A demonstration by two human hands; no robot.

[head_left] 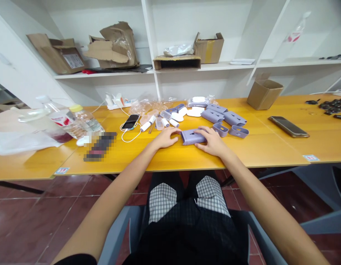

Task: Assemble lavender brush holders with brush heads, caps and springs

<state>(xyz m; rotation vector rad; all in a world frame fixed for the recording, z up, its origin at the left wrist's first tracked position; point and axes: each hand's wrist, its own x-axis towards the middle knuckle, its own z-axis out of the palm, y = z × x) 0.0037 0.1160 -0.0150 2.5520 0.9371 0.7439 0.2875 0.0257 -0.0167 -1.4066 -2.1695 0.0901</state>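
A purple plastic sleeve (pixel 189 137) with a small dark cut-out lies on the table in front of me. My right hand (pixel 213 142) grips its right end, fingers over the top and thumb at the near side. At the sleeve's left end is my left hand (pixel 166 138), its fingers curved and thumb apart; whether the fingertips touch the sleeve, I cannot tell. Behind are more purple sleeves (pixel 212 116) and two purple end pieces, one (pixel 239 131) at the right. White cylindrical pieces (pixel 165 123) and clear plastic cups (pixel 159 124) lie behind my left hand.
A phone (pixel 131 121) with a white cable and bottles (pixel 86 119) are to the left. Another phone (pixel 288 126), an open cardboard box (pixel 265 92) and small black parts (pixel 333 106) are to the right. White shelves (pixel 228 66) with boxes stand behind the table (pixel 132 158).
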